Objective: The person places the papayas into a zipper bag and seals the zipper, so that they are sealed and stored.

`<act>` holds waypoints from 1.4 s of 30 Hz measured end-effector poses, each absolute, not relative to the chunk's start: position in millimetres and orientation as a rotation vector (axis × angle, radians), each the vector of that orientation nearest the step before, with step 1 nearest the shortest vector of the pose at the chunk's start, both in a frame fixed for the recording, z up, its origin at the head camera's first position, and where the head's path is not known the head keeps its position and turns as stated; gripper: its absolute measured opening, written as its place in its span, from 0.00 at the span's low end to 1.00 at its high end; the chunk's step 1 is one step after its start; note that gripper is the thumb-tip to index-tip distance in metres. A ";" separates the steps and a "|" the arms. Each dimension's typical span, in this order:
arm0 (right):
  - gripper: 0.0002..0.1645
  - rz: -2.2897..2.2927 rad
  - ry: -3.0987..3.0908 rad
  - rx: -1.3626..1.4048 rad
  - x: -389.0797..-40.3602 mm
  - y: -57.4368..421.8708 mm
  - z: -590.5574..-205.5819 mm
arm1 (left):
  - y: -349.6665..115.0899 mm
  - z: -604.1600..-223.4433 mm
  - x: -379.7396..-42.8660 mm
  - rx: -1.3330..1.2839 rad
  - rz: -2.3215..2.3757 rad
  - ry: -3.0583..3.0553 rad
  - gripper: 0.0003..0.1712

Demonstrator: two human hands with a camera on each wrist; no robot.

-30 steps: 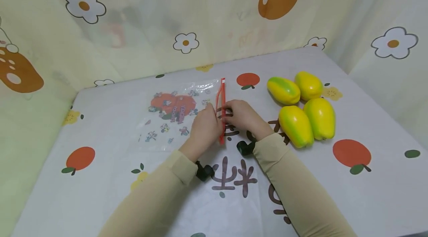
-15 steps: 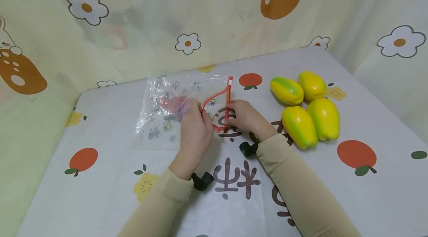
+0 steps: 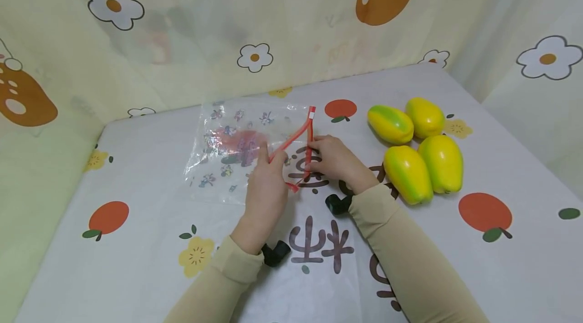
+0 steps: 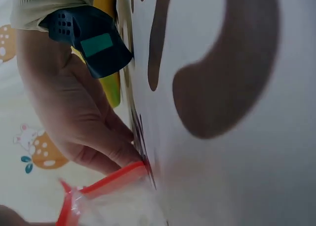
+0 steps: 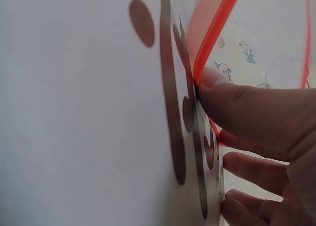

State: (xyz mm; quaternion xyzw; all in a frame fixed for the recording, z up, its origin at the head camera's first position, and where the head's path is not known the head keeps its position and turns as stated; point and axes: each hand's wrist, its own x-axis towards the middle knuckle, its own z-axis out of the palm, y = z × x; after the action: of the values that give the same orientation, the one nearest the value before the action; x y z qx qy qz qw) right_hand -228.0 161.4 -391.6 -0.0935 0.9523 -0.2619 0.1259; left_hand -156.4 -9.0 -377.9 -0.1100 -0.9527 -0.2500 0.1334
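Observation:
A clear plastic zip bag (image 3: pixel 207 133) printed with small cartoon figures lies flat on the table, its red-edged mouth toward the right. That mouth gapes, one red strip (image 3: pixel 293 138) drawn leftward from the other. My left hand (image 3: pixel 266 194) holds the left strip between thumb and index finger, the index finger pointing up over the bag. At the right strip, my right hand (image 3: pixel 337 161) pinches the edge; in the right wrist view its thumb (image 5: pixel 247 107) presses on the red strip (image 5: pixel 210 43), with the other fingers spread below. The left wrist view shows the right hand (image 4: pixel 84 112) low beside the table.
Several glossy yellow-and-green fruits, papaya-like in shape (image 3: pixel 407 173), sit in a cluster right of the hands. A printed cloth (image 3: pixel 136 262) covers the table, and a patterned curtain (image 3: pixel 191 34) hangs behind it. Each wrist wears a black camera (image 3: pixel 275 253).
The hands were close together at the red edge; my left hand has moved left and slightly down with one strip, and the bag's mouth has opened. My right hand has shifted only a little.

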 end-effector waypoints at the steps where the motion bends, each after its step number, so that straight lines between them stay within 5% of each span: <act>1: 0.40 -0.763 2.771 -0.271 -228.0 161.2 -391.4 | -9.2 -378.1 -155.7 -0.330 -0.662 -2.789 0.18; 6: 0.40 -0.738 2.769 -0.286 -228.1 160.9 -391.0 | -9.1 -381.5 -153.4 -0.327 -0.563 -2.844 0.15; 19: 0.40 -0.722 2.786 -0.323 -229.2 162.5 -389.9 | -7.1 -382.8 -156.8 -0.141 -0.646 -3.129 0.52; 42: 0.41 -0.743 2.762 -0.319 -223.7 158.0 -383.6 | -4.9 -383.6 -159.2 -0.160 -0.435 -3.210 0.48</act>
State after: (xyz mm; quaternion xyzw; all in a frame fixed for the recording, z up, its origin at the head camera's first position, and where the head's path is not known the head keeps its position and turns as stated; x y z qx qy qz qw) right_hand -223.7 158.0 -383.6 -0.1100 0.9514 -0.2558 0.1316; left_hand -159.2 -4.9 -383.6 -0.0491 -0.9884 -0.1341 -0.0510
